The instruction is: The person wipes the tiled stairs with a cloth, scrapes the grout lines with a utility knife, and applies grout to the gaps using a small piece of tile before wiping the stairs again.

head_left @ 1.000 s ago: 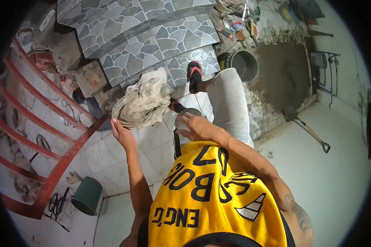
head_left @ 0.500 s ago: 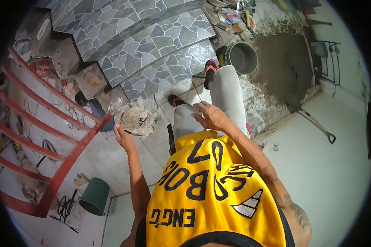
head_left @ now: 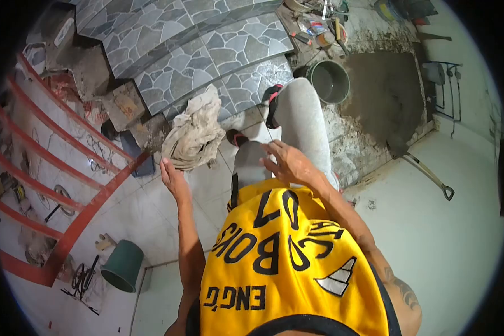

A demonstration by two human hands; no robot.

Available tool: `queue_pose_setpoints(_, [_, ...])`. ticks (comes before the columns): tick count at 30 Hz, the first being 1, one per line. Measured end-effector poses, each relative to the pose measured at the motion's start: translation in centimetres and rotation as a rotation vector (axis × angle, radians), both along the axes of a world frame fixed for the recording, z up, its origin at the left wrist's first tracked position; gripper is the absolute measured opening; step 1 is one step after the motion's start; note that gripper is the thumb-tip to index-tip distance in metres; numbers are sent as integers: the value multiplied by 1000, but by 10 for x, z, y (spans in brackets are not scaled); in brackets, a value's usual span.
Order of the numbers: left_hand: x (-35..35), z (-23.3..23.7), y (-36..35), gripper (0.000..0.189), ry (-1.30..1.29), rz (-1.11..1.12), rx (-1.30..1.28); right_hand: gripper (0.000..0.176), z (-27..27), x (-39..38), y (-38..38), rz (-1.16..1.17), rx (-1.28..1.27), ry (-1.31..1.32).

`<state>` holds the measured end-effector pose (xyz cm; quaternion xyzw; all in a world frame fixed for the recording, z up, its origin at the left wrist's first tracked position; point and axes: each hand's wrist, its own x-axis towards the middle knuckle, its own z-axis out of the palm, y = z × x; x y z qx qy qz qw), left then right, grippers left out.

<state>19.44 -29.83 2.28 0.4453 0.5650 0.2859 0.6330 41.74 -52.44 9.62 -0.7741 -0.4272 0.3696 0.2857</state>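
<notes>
A crumpled grey-beige cloth (head_left: 193, 134) hangs from my left hand (head_left: 175, 180), its far end reaching over the edge of the lowest stone-patterned step (head_left: 252, 84). The fingers of that hand are partly hidden behind the near edge of the cloth, and they appear closed on it. My right hand (head_left: 290, 162) is over my grey trouser leg (head_left: 302, 117), fingers loosely bent and apart, with nothing visible in it.
Red metal railing (head_left: 95, 199) stands at the left. A green bucket (head_left: 123, 266) sits lower left; another bucket (head_left: 329, 81) stands beside a wet cement patch (head_left: 386, 92). A shovel (head_left: 425, 171) lies at the right. Tools (head_left: 322, 31) clutter the top.
The cloth has swung up and away from me, spreading towards the steps. My left hand has moved slightly right with it. My right hand stays almost where it was.
</notes>
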Motion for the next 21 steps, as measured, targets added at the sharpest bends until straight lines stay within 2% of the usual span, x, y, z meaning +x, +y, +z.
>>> queue_pose_setpoints(3, [12,8,-6,36,-51,1,17,41,-9,17,18,43,49,-11])
queue_pose_setpoints(7, [-12,0,-22,38,179,-52,-97,40,-12,3,24,65,7,15])
queue_pose_setpoints(12, [-3,-22,-33,43,94,-88,-34,48,-18,-9,17,-2,6,93])
queue_pose_setpoints(15, [0,-22,-39,43,128,-94,-36,64,-20,-10,26,-165,-267,434])
queue_pose_setpoints(16, [9,-7,-44,44,120,-107,-48,82,-38,-13,26,-245,-368,606])
queue_pose_setpoints(17, [18,3,-48,44,108,-113,-56,85,-53,-17,27,-359,-366,733])
queue_pose_setpoints(19, [16,16,-53,45,210,-326,85,91,-65,-30,40,-584,-365,1007])
queue_pose_setpoints(21, [21,28,-55,45,230,-475,150,90,-70,-32,60,-660,-359,1144])
